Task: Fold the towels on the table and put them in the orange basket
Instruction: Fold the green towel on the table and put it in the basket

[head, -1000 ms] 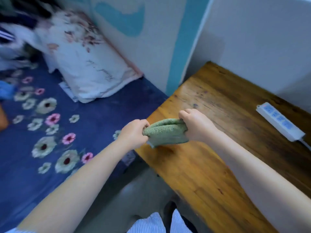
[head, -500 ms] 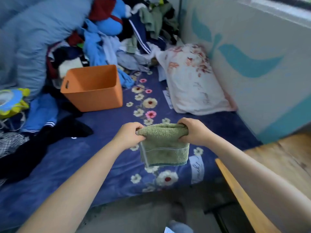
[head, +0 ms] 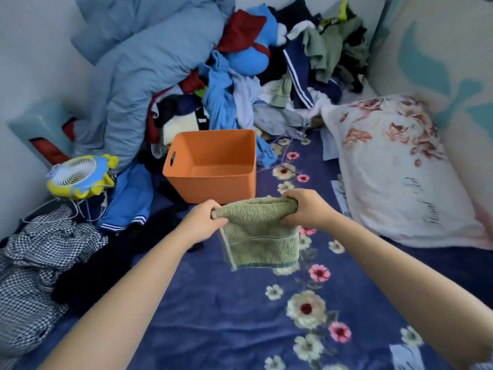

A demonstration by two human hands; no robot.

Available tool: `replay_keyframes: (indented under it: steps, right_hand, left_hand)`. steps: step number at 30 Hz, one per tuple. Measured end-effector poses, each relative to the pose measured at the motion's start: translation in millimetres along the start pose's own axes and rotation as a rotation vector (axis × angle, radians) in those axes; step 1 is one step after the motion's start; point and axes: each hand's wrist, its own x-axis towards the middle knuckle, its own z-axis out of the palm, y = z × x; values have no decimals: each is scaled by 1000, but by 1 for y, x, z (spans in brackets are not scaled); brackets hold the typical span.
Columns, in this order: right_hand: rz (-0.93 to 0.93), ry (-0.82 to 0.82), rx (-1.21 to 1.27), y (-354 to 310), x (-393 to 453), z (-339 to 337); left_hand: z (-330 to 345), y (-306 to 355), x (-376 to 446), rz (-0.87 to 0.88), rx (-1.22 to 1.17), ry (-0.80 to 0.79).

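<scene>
A folded green towel (head: pixel 260 236) hangs in the air above a blue flowered bedspread. My left hand (head: pixel 204 221) grips its upper left corner and my right hand (head: pixel 306 209) grips its upper right corner. The towel's lower half droops freely below both hands. Just beyond the towel stands the orange basket (head: pixel 213 182) on the bed, upright, and the part of its inside that I can see holds nothing. The towel's top fold is close to the basket's near wall, a little lower than its rim.
A floral pillow (head: pixel 394 169) lies to the right against the wall. Behind the basket is a heap of clothes (head: pixel 266 76) and a blue duvet (head: pixel 138 65). A small fan (head: pixel 80 176) and checked cloth (head: pixel 34 263) lie at the left.
The view has swung from the wooden table to the bed. Both hands carried the towel off the table and forward towards the orange basket, which now looks larger and nearer.
</scene>
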Motion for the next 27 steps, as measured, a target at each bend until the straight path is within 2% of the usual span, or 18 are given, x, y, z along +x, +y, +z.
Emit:
replay_keyframes:
  steps: [11,21,27]
  right_hand:
    - [31,160,136,-24,184,0]
    - [236,302,325,-47,330,23]
    - [332,339,342,-24,439,59]
  left_hand:
    - [-72,-27,156,-88,-236,217]
    - [-112,-69,304,-95,-505,368]
    - [-110,-101,421,-170,-646,364]
